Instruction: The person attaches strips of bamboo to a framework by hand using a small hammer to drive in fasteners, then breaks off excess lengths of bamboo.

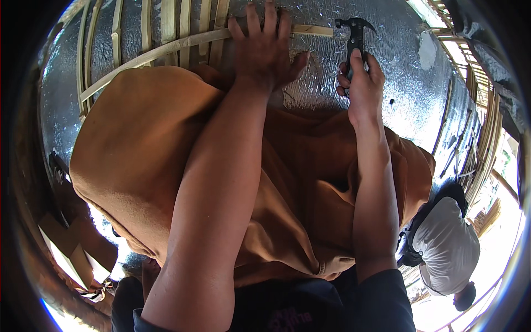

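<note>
My left hand lies with spread, stretched fingers over a long bamboo strip at the top of the view, pressing on it and gripping nothing. The strip runs from the left, under that hand, and shows again as a short end to its right. Closed round the handle of a small black claw hammer is my right hand. The hammer's head points up and away from me, beside the strip's right end. Beneath both hands is a shiny silver foil sheet.
Several upright bamboo slats stand at the upper left, crossed by the strip. Brown cloth covers my knees. A cardboard box is at the lower left. Another person in a light grey top is at the right, near bundled bamboo strips.
</note>
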